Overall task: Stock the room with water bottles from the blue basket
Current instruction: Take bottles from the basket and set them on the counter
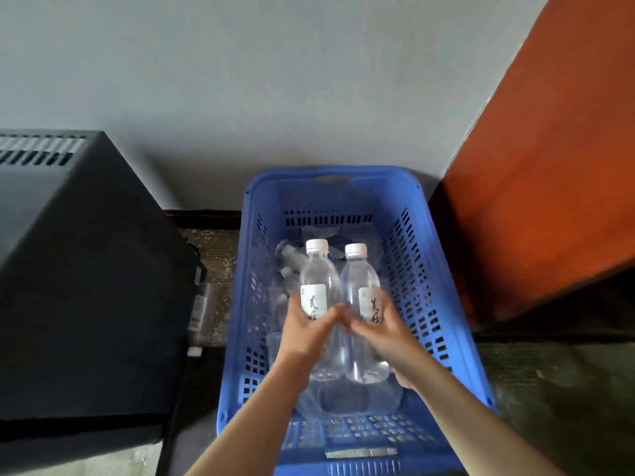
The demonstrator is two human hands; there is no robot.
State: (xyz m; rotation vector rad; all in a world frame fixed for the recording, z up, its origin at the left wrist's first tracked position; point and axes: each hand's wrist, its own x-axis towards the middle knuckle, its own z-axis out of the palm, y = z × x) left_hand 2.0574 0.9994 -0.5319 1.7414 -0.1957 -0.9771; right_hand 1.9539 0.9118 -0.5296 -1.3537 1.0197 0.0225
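Head view: the left hand (302, 333) grips one bottle (318, 286) and the right hand (381, 333) another (360, 280), above the blue basket (443, 269). They should rise straight, clear of the far rim.

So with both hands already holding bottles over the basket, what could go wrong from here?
1. The left hand and right hand each grip one water bottle, left bottle and right bottle, pressed side by side; the smooth plastic could slip as they lift.
2. More bottles lie loose in the blue basket; a dropped bottle would likely land on them.
3. The black appliance stands close on the left, so a swing that way might knock it.
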